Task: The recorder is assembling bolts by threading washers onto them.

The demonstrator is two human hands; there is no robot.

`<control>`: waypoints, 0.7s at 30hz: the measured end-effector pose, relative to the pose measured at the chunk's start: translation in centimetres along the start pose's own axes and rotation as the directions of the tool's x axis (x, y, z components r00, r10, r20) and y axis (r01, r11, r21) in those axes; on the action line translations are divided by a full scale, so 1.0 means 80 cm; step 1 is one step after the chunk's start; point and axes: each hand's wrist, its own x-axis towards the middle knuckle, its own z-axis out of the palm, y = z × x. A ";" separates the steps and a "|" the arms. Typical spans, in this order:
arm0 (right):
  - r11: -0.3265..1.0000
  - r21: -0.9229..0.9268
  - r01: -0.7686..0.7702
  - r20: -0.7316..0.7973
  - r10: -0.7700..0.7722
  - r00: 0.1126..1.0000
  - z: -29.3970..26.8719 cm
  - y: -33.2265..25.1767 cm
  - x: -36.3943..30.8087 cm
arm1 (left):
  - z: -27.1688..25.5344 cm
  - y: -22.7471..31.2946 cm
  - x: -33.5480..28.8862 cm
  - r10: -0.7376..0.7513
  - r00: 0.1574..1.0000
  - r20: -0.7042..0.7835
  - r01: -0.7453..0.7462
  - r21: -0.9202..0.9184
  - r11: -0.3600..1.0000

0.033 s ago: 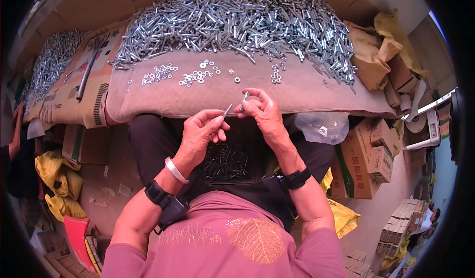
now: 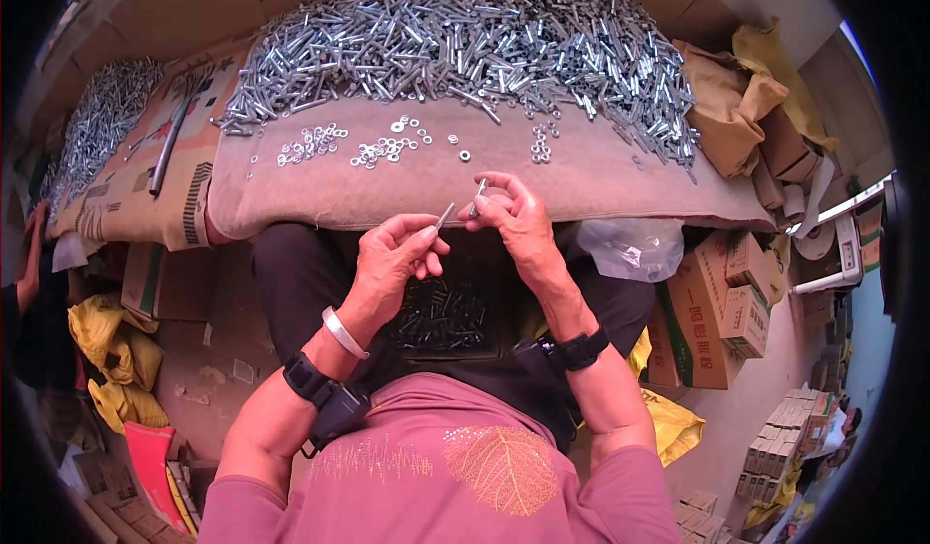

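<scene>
In front of my body, my left hand [image 2: 399,256] pinches a slim metal bolt [image 2: 445,217] between thumb and forefinger, its tip pointing up and to the right. Close by on the right, my right hand [image 2: 511,217] grips a short, shiny metal bolt [image 2: 480,191], standing nearly upright; fingers cover its lower part. The two pieces are apart. Just beyond the hands, loose washers and nuts [image 2: 380,152] lie in small groups on a pinkish padded cloth [image 2: 387,195]. A large heap of metal bolts [image 2: 465,45] covers the far side. Below my hands, a dark container [image 2: 441,353] holds more bolts.
A second bolt heap [image 2: 102,118] and a metal rod [image 2: 171,142] lie at the left. Another person's arm [image 2: 32,258] shows at the left edge. A clear plastic bag [image 2: 635,248], cardboard boxes [image 2: 702,316] and a yellow sack [image 2: 673,426] are at the right.
</scene>
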 end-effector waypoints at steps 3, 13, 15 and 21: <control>1.000 -0.007 0.008 -0.014 -0.008 1.000 0.004 0.001 -0.001 | -0.001 -0.003 -0.002 -0.001 1.000 0.003 0.001 0.000 1.000; 0.998 0.058 0.018 -0.064 -0.014 0.998 0.017 0.005 -0.006 | 0.002 -0.013 -0.009 -0.033 0.999 0.023 0.035 -0.054 0.998; 0.999 0.043 0.026 -0.062 -0.024 0.998 0.017 0.002 -0.007 | 0.002 -0.014 -0.010 -0.033 0.999 0.027 0.035 -0.063 0.997; 0.999 -0.016 0.039 -0.066 -0.040 0.997 0.024 0.003 -0.008 | 0.003 -0.013 -0.011 -0.036 0.998 0.056 0.042 -0.112 0.993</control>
